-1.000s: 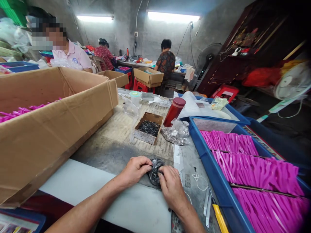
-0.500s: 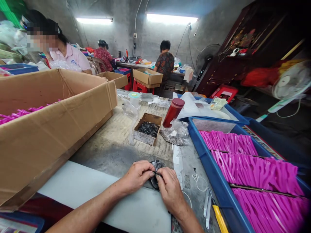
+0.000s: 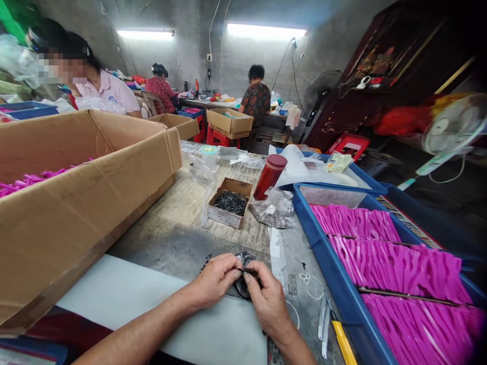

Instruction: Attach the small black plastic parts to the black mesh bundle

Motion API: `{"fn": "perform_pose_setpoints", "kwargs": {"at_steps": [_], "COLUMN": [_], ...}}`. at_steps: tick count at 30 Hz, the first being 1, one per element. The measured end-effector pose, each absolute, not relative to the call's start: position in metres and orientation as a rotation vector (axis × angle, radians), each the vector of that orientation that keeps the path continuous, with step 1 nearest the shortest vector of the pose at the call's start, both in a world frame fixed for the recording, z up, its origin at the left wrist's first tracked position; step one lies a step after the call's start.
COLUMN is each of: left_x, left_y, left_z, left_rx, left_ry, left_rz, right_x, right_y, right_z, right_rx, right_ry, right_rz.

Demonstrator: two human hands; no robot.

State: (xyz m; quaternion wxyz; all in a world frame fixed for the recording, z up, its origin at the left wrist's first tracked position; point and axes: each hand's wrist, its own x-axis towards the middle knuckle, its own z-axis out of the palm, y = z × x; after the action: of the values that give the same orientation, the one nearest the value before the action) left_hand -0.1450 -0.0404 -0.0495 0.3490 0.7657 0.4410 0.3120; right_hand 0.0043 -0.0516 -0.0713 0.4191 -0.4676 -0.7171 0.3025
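My left hand (image 3: 218, 278) and my right hand (image 3: 266, 294) meet fingertip to fingertip at the table's near part. Both are pinched on a small dark piece, too small to name, held between them. Just behind and under the fingertips lies a black plastic bag (image 3: 242, 288), partly hidden by my hands. A few small black pieces (image 3: 207, 260) show beside my left hand. Farther back, an open small carton (image 3: 231, 203) holds many thin black pieces. Next to it are a clear bag of small metal parts (image 3: 273, 209) and a red flask (image 3: 270, 176).
At left stands a large cardboard box (image 3: 91, 203) with magenta pieces. A blue crate (image 3: 323, 263) of magenta pieces is at right, beside a yellow-handled tool (image 3: 343, 342), metal strips and white cord (image 3: 314, 286). Several people sit farther back.
The view has shifted slightly. Small black pieces beside my left hand show more now. My hands remain pinched together, with the right fingers slightly changed in pose.
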Motion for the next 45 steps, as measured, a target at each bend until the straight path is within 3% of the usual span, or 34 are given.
{"fn": "perform_pose_setpoints", "kwargs": {"at_steps": [12, 45], "left_x": [-0.145, -0.147], "left_y": [-0.039, -0.040], "left_z": [-0.048, -0.052], "left_rx": [1.944, 2.078], "left_ry": [1.157, 1.127], "left_rz": [0.865, 0.919], "right_x": [0.004, 0.004], "right_y": [-0.051, -0.050], "right_z": [-0.082, -0.081], "right_rx": [-1.172, -1.163], "right_ry": [-1.501, -1.443], "right_rz": [1.013, 1.037]}}
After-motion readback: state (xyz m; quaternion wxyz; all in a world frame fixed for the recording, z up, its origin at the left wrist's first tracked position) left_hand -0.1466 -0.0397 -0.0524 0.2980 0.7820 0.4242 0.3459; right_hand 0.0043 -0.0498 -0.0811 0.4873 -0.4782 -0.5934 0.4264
